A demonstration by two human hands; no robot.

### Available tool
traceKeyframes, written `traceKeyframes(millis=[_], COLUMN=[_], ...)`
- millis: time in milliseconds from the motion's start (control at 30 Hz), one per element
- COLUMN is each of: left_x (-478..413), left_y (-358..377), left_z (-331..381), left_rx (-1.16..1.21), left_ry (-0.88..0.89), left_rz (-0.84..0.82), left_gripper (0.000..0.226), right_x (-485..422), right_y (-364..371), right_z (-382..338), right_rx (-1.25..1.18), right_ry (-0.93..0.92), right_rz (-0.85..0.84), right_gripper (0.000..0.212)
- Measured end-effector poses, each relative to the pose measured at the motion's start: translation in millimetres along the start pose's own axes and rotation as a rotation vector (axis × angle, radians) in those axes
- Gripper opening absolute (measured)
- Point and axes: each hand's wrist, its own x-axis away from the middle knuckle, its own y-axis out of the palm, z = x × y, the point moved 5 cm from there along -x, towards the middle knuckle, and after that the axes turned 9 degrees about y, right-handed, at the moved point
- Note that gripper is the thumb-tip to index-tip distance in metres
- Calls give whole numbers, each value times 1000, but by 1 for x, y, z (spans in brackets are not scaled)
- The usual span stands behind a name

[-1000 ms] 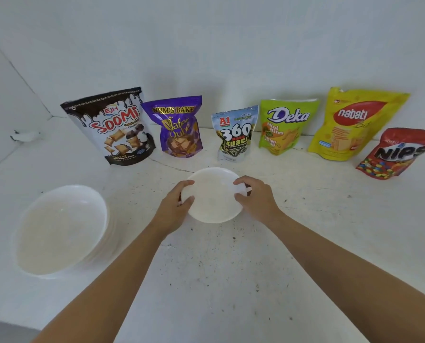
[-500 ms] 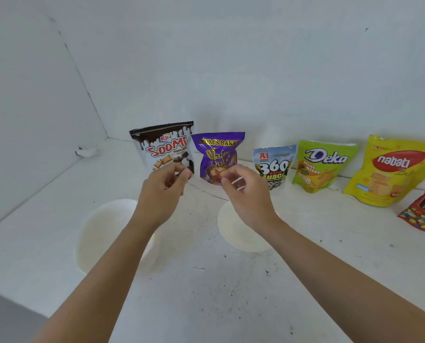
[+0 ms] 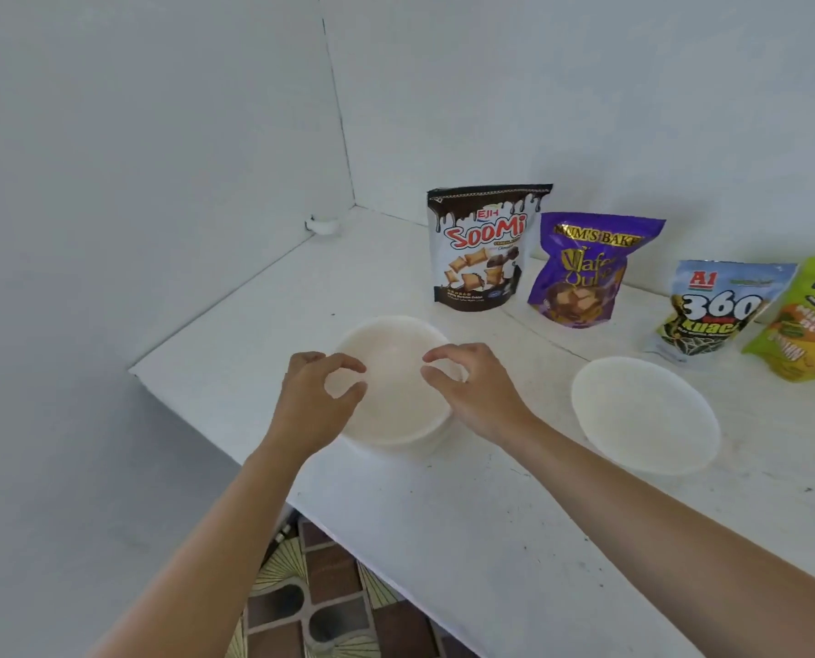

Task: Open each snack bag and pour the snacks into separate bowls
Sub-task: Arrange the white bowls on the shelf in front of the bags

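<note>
A stack of white bowls point(image 3: 388, 325) stands near the table's left edge. My left hand point(image 3: 310, 403) hovers over its left rim and my right hand point(image 3: 479, 394) over its right rim. On both, thumb and fingers are curled and apart, with nothing held. Whether they touch the top bowl is unclear. A single empty white bowl point(image 3: 643, 420) sits to the right. Along the back wall stand sealed bags: a brown-and-white Soomi bag point(image 3: 481, 249), a purple wafer bag point(image 3: 586, 273), a blue 360 Kuaci bag point(image 3: 714, 311) and a green Deka bag point(image 3: 804, 325), cut off by the right border.
The white table point(image 3: 514, 539) fits into a corner of white walls. Its left edge runs diagonally just left of the stack, with patterned floor tiles point(image 3: 310, 600) below. A small white object point(image 3: 322, 225) lies in the far corner.
My view has swung left. Both hands left the single bowl, rose toward the bags, then dropped onto the stack of bowls at the left.
</note>
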Motion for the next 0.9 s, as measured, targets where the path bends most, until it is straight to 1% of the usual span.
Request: traceKeyframes(millis=[67,167,233,400,533,667,767,900], left_x=[4,4,2,-6,-15,-26,-31,-33], left_y=[5,7,3,-15,-32,-38,-28,4], left_z=[-9,-15,-15,-4,23,68,111,171], left_rx=[73,119,123,183,232,322,401,441], left_ry=[-34,-31,-35,-1,74,157,232,341], left_rz=[-71,-104,-121,-96,-50,-40,-37,-83], left_gripper=[31,47,54,57,55,59,62,64], right_x=[0,-1,-2,0,7,21,37,64], right_y=[11,18,18,6,-22,-68,-108,-167], right_z=[2,4,3,-7,-28,-46,-46,-26], right_rx=[23,65,79,73,-44,-169,-207,-209], right_ry=[39,54,56,26,-28,-83,-115,-99], right_rz=[-32,-45,-39,1,107,244,359,508], right_gripper=[31,46,54,57,56,54,54,54])
